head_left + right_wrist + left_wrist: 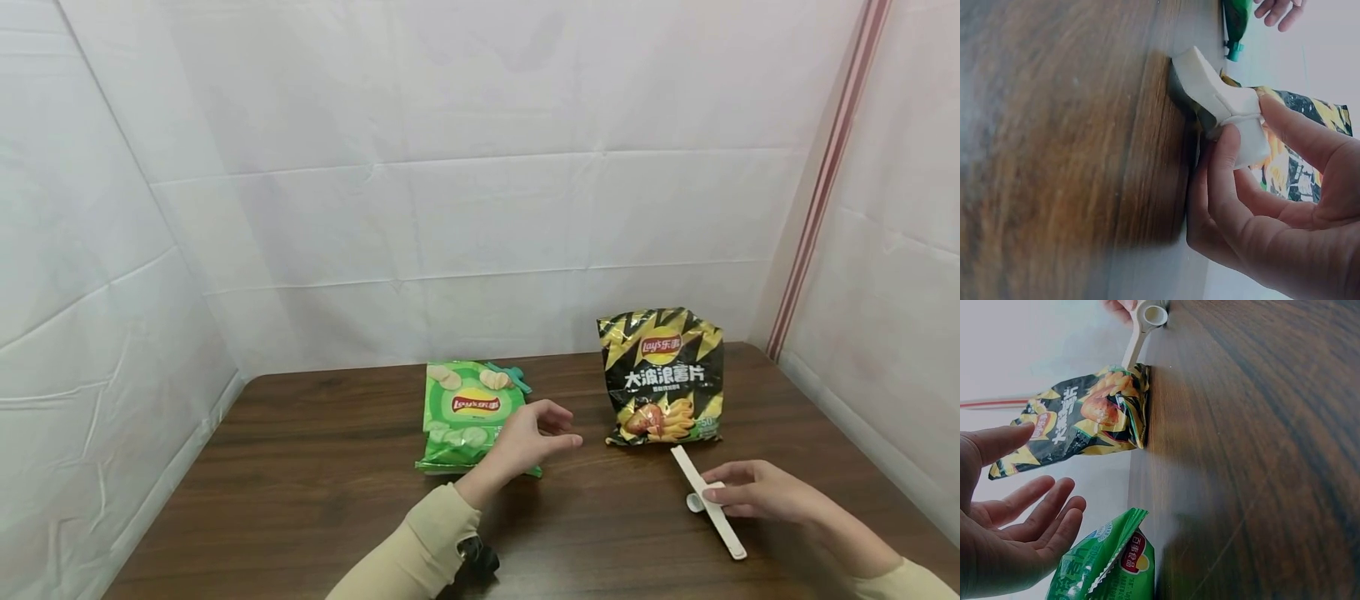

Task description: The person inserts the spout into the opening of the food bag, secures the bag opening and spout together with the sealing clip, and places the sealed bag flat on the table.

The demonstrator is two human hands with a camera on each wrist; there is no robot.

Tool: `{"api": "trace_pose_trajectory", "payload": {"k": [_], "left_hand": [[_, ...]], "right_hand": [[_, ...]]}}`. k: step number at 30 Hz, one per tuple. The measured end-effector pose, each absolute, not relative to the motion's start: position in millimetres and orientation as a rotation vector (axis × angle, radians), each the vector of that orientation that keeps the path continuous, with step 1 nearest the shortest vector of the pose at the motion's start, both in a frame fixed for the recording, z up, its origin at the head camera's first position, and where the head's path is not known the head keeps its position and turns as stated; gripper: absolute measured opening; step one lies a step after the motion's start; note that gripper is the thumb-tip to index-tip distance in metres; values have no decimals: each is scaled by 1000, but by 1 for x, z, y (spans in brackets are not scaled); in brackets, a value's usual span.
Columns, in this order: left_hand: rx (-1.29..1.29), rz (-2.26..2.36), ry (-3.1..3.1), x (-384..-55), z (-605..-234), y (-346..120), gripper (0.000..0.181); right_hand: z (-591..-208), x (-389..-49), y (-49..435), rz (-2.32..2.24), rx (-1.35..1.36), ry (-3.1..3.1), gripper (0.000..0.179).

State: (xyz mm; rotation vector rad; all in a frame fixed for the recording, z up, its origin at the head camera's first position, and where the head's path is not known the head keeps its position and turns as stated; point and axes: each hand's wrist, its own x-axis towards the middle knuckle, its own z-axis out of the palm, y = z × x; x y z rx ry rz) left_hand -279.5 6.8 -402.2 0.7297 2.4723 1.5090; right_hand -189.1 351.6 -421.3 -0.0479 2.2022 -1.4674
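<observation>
My right hand pinches a long white bag clip between thumb and fingers, close over the table. A short round spout sticks out from the clip's middle. Just beyond stands a black and yellow bag of potato chips, upright. My left hand hovers between the two bags, fingers loosely bent and nothing in them. Beside it, a green bag of potato chips leans back, partly covered by that hand in the head view. A teal clip-like piece shows at the green bag's upper right corner.
The dark wooden table is enclosed by white sheeting at the back and on both sides. A red-striped band runs up the right rear corner. Something small and black sits under the left sleeve.
</observation>
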Motion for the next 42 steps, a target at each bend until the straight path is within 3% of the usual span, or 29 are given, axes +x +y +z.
{"api": "trace_pose_trajectory", "payload": {"k": [24, 42], "left_hand": [[730, 1540, 2451, -280, -401, 7, 39], [743, 1543, 2441, -281, -398, 5, 38]], "right_hand": [[-409, -190, 348, -1461, 1, 2235, 60], [-389, -202, 331, -1507, -81, 2261, 56]]}}
